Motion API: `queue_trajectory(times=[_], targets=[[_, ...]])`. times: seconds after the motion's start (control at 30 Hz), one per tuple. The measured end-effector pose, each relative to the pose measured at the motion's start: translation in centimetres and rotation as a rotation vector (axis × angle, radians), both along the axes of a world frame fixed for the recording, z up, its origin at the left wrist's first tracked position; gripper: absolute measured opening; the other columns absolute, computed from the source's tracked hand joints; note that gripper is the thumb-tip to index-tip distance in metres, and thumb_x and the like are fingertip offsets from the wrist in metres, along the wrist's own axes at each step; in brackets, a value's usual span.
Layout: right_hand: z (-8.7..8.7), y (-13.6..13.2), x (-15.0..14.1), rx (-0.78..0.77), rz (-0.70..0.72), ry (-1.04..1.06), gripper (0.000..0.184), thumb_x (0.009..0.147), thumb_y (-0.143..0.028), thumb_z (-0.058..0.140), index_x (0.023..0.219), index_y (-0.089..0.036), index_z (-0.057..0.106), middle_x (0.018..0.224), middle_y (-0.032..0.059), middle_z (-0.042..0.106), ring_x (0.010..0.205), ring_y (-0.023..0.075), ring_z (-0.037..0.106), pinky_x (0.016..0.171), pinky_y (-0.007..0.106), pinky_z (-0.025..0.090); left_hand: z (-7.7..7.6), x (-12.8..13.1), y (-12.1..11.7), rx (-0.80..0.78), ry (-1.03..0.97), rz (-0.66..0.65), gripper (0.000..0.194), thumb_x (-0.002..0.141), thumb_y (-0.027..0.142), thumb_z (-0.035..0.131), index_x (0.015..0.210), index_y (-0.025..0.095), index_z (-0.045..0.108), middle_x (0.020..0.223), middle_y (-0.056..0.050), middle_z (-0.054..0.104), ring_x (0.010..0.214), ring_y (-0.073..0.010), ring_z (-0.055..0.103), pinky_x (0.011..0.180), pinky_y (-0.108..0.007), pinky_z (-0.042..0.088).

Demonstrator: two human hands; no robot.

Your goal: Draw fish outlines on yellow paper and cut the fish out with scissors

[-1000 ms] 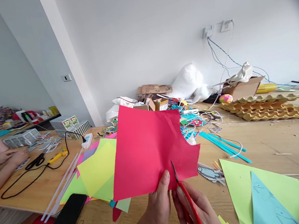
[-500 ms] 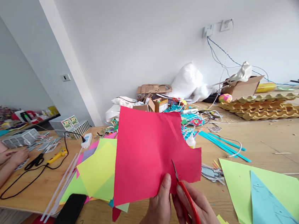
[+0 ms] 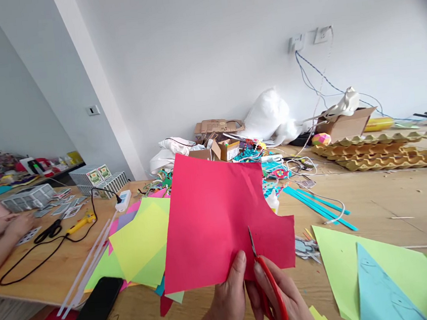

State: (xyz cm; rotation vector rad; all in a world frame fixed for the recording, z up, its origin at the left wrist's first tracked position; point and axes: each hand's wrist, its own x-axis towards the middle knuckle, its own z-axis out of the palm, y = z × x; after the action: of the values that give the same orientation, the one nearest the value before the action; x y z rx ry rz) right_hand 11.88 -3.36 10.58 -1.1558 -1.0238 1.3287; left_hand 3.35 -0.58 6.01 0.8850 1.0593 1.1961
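A large sheet of red paper (image 3: 212, 216) is held up over the table, with a curved notch out of its upper right side. My left hand (image 3: 231, 295) grips its lower edge, thumb on the near face and fingers hidden behind. In my right hand (image 3: 284, 295) are red-handled scissors (image 3: 271, 296), fingers wrapped round the loops. One scissor blade shows on the near face of the paper, cutting upward from the bottom edge, just right of my left thumb. The other blade is hidden behind the sheet.
Yellow and green paper sheets (image 3: 141, 239) lie at left beside a black phone (image 3: 92, 315). At right rest a light green sheet (image 3: 339, 264), a blue drawn-on sheet (image 3: 383, 290) and egg trays (image 3: 381, 155). Another person's hands (image 3: 14, 226) are at far left near a yellow glue gun (image 3: 80, 222).
The red paper has shifted slightly right and down, together with both hands and the scissors. Both hands keep their hold.
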Motion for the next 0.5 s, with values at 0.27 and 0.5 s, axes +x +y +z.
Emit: queue_trajectory(times=[0.27, 0.5], targets=[[-1.7, 0.6, -0.6, 0.045, 0.068, 0.097, 0.05, 0.073, -0.066, 0.056, 0.055, -0.02, 0.046, 0.041, -0.0072, 0.041, 0.037, 0.0082, 0.036, 0.04, 0.02, 0.029, -0.5, 0.1, 0.0, -0.044, -0.021, -0.054, 0.067, 0.063, 0.083, 0.041, 0.039, 0.02, 0.038, 0.029, 0.004, 0.035, 0.025, -0.0078, 0.034, 0.028, -0.021, 0.025], [-0.9, 0.2, 0.2, 0.027, 0.033, -0.059, 0.055, 0.061, -0.076, 0.056, 0.069, -0.022, 0.06, 0.047, -0.0004, 0.054, 0.05, 0.018, 0.053, 0.045, 0.025, 0.043, 0.0, 0.1, -0.1, -0.034, 0.007, -0.048, 0.071, 0.062, 0.086, 0.038, 0.031, 0.022, 0.03, 0.027, 0.003, 0.028, 0.027, -0.0069, 0.031, 0.033, -0.024, 0.025]])
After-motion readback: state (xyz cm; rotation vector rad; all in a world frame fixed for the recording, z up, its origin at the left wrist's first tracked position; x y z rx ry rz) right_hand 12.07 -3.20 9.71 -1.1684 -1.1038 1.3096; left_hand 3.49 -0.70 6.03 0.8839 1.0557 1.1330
